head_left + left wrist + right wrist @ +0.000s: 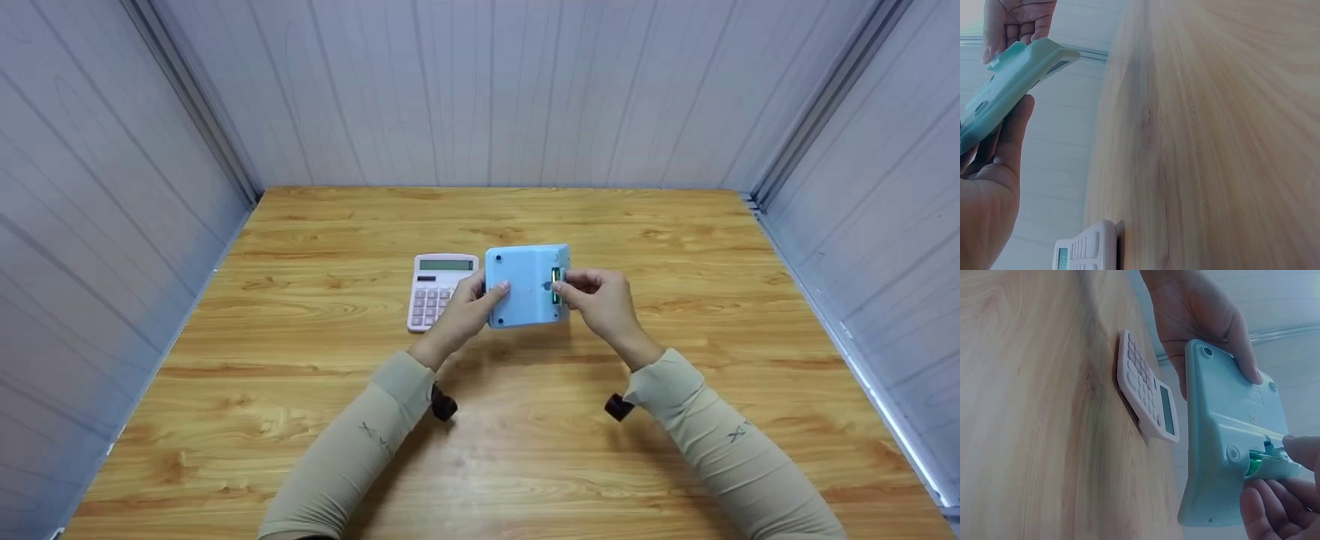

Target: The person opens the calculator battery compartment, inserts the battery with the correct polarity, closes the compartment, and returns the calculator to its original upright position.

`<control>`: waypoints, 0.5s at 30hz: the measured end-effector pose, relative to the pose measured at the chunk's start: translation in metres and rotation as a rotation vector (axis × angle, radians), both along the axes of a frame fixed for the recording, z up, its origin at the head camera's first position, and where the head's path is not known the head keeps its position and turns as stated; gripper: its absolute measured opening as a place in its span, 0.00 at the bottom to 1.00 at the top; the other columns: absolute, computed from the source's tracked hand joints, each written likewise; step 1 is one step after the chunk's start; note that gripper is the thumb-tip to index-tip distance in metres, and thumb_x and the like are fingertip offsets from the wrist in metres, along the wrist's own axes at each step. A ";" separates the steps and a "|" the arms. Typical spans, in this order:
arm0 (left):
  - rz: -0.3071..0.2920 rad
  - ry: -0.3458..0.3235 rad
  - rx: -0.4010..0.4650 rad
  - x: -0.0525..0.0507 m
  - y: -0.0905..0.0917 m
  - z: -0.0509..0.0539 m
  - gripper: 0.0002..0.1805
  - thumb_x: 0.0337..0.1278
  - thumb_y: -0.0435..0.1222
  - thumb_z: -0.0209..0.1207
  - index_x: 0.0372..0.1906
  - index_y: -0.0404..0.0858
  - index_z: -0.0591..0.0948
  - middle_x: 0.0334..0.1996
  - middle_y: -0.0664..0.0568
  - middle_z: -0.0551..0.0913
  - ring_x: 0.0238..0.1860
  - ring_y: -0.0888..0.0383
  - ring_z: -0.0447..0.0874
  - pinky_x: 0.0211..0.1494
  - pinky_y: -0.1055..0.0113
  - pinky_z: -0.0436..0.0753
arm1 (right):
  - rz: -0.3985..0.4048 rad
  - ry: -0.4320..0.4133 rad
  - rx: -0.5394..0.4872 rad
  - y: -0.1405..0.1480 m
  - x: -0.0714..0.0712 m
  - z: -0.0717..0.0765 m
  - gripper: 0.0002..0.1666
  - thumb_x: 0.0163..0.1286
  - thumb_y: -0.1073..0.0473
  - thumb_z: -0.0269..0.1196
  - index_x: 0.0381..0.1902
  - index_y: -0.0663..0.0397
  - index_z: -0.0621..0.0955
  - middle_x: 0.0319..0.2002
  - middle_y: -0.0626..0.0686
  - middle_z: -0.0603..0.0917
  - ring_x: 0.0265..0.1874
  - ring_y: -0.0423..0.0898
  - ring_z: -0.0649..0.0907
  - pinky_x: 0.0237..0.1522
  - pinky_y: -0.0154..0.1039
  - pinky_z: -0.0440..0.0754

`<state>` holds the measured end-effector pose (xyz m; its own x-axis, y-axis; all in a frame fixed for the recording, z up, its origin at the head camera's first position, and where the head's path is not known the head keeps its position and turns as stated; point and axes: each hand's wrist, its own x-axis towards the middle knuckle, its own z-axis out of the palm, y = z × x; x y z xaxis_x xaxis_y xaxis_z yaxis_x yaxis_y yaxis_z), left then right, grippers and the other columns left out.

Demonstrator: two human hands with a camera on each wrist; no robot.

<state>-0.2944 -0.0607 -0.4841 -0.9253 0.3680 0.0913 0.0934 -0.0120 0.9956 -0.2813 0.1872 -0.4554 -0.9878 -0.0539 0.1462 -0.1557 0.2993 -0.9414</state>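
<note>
A light blue calculator [523, 289] is held above the table with its back toward me. My left hand [466, 306] grips its left end, thumb on the back and fingers on the far side. At the opposite end, the battery slot is uncovered and a green battery [1254, 464] shows inside. My right hand [604, 301] pinches the small blue battery cover [1276, 467] between thumb and fingers, right at the slot. In the right wrist view the cover stands tilted away from the slot; whether it touches the edge, I cannot tell.
A pink calculator [426, 296] lies face up on the wooden table [315, 360], partly behind my left hand and left of the blue one. Pale panel walls [450, 97] enclose the table at the back and both sides. Dark wrist mounts [444, 407] hang below both sleeves.
</note>
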 end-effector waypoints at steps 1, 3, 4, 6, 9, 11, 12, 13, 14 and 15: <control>-0.003 0.000 -0.002 0.000 0.000 0.000 0.27 0.87 0.39 0.52 0.79 0.31 0.70 0.71 0.34 0.80 0.70 0.43 0.83 0.70 0.47 0.86 | -0.001 0.001 0.000 0.000 0.000 0.000 0.17 0.73 0.59 0.75 0.52 0.67 0.90 0.44 0.61 0.91 0.37 0.40 0.86 0.39 0.29 0.90; -0.005 -0.005 -0.006 0.000 0.001 -0.001 0.26 0.87 0.39 0.52 0.79 0.32 0.70 0.71 0.35 0.80 0.70 0.44 0.83 0.70 0.48 0.86 | -0.003 0.005 0.001 0.000 -0.001 -0.001 0.16 0.73 0.59 0.75 0.51 0.67 0.90 0.43 0.61 0.91 0.37 0.41 0.86 0.39 0.29 0.90; -0.007 -0.008 -0.008 -0.001 0.001 -0.001 0.27 0.87 0.40 0.52 0.79 0.32 0.70 0.71 0.35 0.80 0.70 0.44 0.83 0.70 0.48 0.86 | -0.006 0.006 0.004 0.000 -0.001 -0.001 0.16 0.73 0.59 0.75 0.51 0.67 0.90 0.42 0.60 0.91 0.37 0.41 0.86 0.38 0.29 0.90; -0.013 -0.013 -0.012 -0.001 0.001 -0.001 0.27 0.87 0.41 0.52 0.80 0.33 0.70 0.72 0.36 0.80 0.70 0.44 0.83 0.70 0.48 0.86 | -0.013 0.007 0.007 0.000 -0.002 -0.001 0.15 0.72 0.60 0.76 0.50 0.66 0.90 0.42 0.59 0.90 0.37 0.41 0.86 0.38 0.29 0.89; -0.027 -0.018 -0.013 -0.001 0.001 0.000 0.28 0.87 0.42 0.52 0.80 0.34 0.70 0.72 0.37 0.80 0.71 0.44 0.83 0.71 0.48 0.85 | -0.024 0.011 0.021 0.000 -0.002 -0.002 0.15 0.70 0.60 0.77 0.49 0.65 0.90 0.41 0.57 0.90 0.38 0.42 0.86 0.38 0.29 0.89; -0.036 -0.017 -0.012 -0.001 0.001 0.000 0.28 0.87 0.42 0.53 0.80 0.34 0.70 0.73 0.37 0.80 0.71 0.44 0.82 0.71 0.48 0.85 | -0.028 0.014 0.024 0.000 -0.002 -0.002 0.15 0.70 0.59 0.78 0.48 0.64 0.90 0.41 0.57 0.90 0.38 0.43 0.86 0.38 0.29 0.89; -0.039 -0.018 -0.009 -0.001 0.002 0.000 0.28 0.87 0.42 0.52 0.80 0.34 0.70 0.73 0.37 0.80 0.71 0.44 0.82 0.71 0.48 0.85 | -0.028 0.017 0.024 0.000 -0.001 -0.002 0.14 0.70 0.59 0.78 0.48 0.64 0.90 0.41 0.57 0.90 0.38 0.44 0.86 0.38 0.30 0.88; -0.041 -0.017 -0.006 -0.001 0.002 0.000 0.28 0.87 0.42 0.52 0.80 0.34 0.70 0.73 0.37 0.80 0.71 0.44 0.82 0.71 0.48 0.85 | -0.028 0.021 0.025 0.000 -0.001 -0.002 0.14 0.70 0.59 0.78 0.47 0.63 0.90 0.41 0.57 0.89 0.38 0.44 0.86 0.38 0.30 0.88; -0.042 -0.019 -0.005 -0.001 0.002 0.000 0.27 0.87 0.41 0.52 0.80 0.34 0.70 0.73 0.37 0.80 0.71 0.44 0.83 0.71 0.48 0.85 | -0.030 0.025 0.021 0.000 -0.001 -0.003 0.14 0.70 0.59 0.78 0.47 0.63 0.90 0.41 0.56 0.89 0.38 0.44 0.86 0.38 0.31 0.89; -0.043 -0.020 -0.002 0.000 0.003 0.000 0.27 0.87 0.41 0.52 0.80 0.34 0.70 0.73 0.37 0.80 0.71 0.45 0.83 0.71 0.48 0.85 | -0.033 0.028 0.015 -0.001 -0.001 -0.003 0.14 0.69 0.59 0.78 0.46 0.63 0.90 0.41 0.56 0.89 0.37 0.45 0.86 0.37 0.32 0.89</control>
